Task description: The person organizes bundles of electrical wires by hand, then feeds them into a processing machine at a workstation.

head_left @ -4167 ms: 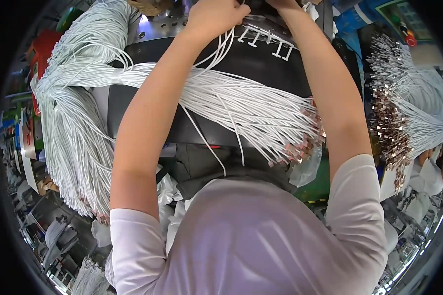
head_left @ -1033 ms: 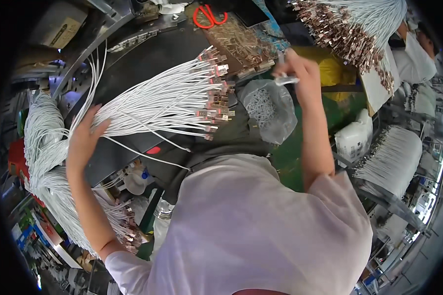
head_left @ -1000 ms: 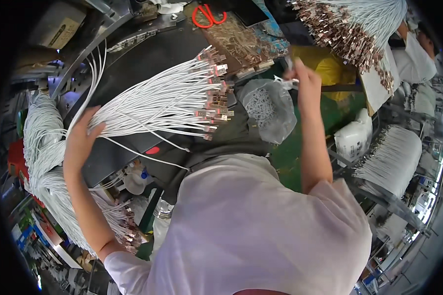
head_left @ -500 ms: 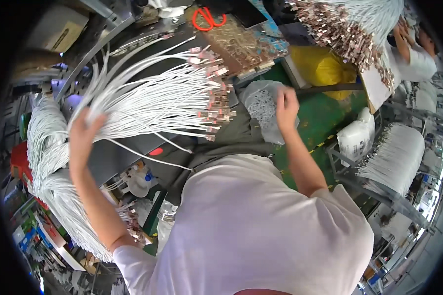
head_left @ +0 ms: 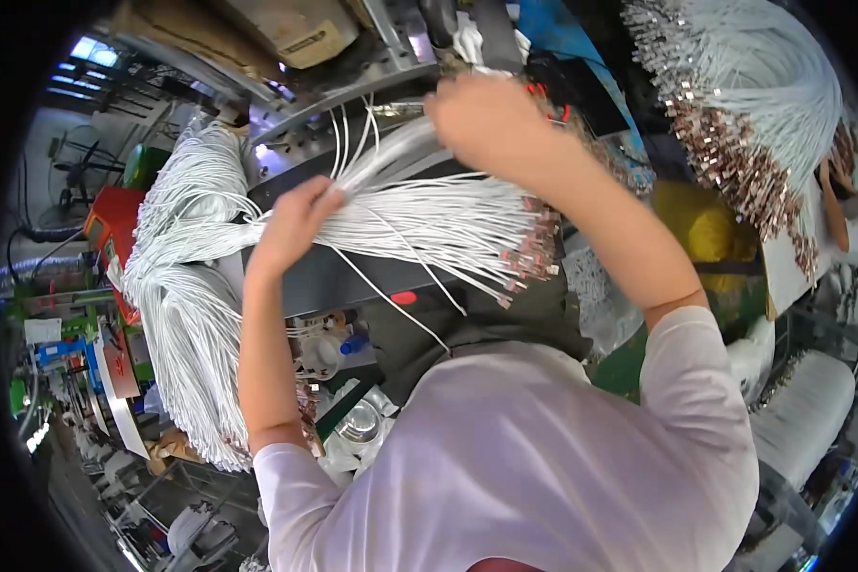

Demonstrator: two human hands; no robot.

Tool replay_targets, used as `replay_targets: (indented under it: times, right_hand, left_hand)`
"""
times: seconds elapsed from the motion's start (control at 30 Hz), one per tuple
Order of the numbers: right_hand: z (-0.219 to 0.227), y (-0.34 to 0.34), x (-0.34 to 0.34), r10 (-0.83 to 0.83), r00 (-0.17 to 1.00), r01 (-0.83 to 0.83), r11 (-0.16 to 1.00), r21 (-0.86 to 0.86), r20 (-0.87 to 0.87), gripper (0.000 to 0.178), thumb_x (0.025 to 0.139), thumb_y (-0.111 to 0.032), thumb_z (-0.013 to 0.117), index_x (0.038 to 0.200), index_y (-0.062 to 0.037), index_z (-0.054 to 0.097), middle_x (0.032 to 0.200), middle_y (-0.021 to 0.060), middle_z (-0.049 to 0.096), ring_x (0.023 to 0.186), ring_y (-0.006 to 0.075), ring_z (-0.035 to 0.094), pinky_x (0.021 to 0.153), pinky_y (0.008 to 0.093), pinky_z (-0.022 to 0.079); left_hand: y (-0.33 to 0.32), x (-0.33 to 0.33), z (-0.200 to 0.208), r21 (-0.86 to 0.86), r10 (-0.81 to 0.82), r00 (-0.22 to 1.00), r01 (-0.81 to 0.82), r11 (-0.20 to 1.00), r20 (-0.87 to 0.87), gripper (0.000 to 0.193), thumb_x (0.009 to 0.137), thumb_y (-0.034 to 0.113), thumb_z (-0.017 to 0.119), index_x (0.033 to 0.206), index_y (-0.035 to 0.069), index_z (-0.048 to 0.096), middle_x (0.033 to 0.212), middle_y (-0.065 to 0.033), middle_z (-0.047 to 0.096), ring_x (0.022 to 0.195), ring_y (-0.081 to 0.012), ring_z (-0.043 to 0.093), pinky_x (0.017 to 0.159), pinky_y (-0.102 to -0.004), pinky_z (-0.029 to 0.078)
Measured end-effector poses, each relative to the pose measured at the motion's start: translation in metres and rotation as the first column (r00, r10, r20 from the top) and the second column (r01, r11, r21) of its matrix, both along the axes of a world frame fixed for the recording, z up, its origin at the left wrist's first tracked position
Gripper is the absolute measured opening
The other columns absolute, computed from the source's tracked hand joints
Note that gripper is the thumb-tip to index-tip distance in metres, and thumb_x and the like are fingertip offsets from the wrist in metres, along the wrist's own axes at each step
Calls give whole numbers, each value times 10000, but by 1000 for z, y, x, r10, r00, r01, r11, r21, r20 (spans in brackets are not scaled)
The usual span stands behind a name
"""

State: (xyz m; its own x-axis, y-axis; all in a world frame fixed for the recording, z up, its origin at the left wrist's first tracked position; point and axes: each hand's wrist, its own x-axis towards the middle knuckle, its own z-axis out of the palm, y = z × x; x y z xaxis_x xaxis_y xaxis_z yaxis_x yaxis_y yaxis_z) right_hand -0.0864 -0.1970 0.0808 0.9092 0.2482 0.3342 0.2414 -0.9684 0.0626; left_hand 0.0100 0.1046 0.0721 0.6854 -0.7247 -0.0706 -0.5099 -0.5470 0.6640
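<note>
Wires in white insulation are being handled by two bare hands above a dark counter (head_left: 353, 276). At the left edge of the counter a large hank of white wires (head_left: 186, 315) is draped downward, its loops hanging well below the counter's edge. The left hand (head_left: 291, 224) is closed around a bundle of white wires (head_left: 439, 214) near the middle of the counter; the grip is tight, with the fingers curled over the strands and the thumb side toward the hank. From that grip the bundle is fanned out toward the right, where its many metal terminals (head_left: 529, 257) lie close together; the strands are too many to be counted. A few loose strands are seen trailing down toward the near edge of the counter, beside a small red mark (head_left: 402, 297).

Further right and nearer the far edge, the right hand (head_left: 486, 119) is held over the upper strands of the same bundle, fingers bent; whether its grip is closed on any strand cannot be told, since the fingertips are hidden. At the far right, a second large bunch of terminal-tipped wires (head_left: 744, 105) is hung, apart from both hands.
</note>
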Motion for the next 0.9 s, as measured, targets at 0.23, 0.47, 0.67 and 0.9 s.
replay_targets:
  times: [0.23,0.47,0.67,0.9]
  right_hand:
    - [-57,-1,-14,126,991,-93,902,423,-52,342,955,-160,635,1286,-76,641,1000,124,711,959,350,682,813,434,556]
    - [-34,-11,-17,-20,1000,21,991,130,-4,370,951,-149,645,1315,-85,627,1068,141,704,1000,321,690,830,428,559]
    - [-51,-1,-13,-17,966,138,877,460,-256,353,957,-176,644,1300,-94,637,1116,99,699,1139,289,643,940,445,496]
    - [-43,0,-13,-97,982,117,986,119,-163,329,910,-202,681,1212,-70,688,1170,112,674,1161,319,595,962,476,468]
  left_hand:
    - [4,12,-8,-174,259,958,-236,956,125,237,973,207,669,1049,-7,733,938,-196,714,855,-376,684,753,-392,517]
    - [-11,10,-26,122,74,975,-101,987,212,242,943,222,697,1048,6,730,917,-168,714,836,-328,693,748,-363,520]
    - [10,29,-22,-287,278,909,-369,884,-311,211,974,211,717,1027,6,719,832,33,636,779,-55,526,752,-237,427]
    - [13,29,-28,-194,151,864,-273,942,-480,195,960,219,733,1008,30,725,878,45,643,819,-56,537,786,-232,413]
